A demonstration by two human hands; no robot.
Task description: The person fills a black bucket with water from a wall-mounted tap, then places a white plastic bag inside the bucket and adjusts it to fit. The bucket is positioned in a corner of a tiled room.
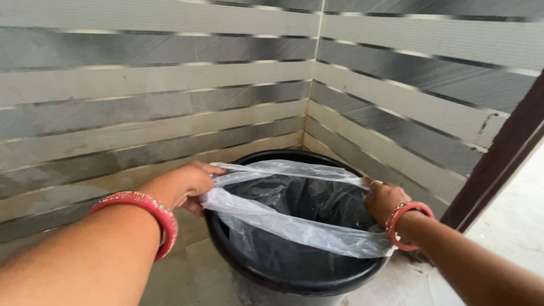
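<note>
Plastic liner: clear, stretched between your hands over the black bin.
Left hand: closed, gripping the liner's edge.
Right hand: closed, pinching the opposite edge at the bin's rim.

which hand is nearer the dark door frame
Right. The right hand grips the clear bag at the bin's right rim, close to the door frame; the left hand holds it on the far side.

The black bin is cut off by the bottom edge, its inside veiled by the clear plastic liner, whose edge hides the fingertips of the left hand and right hand.
</note>
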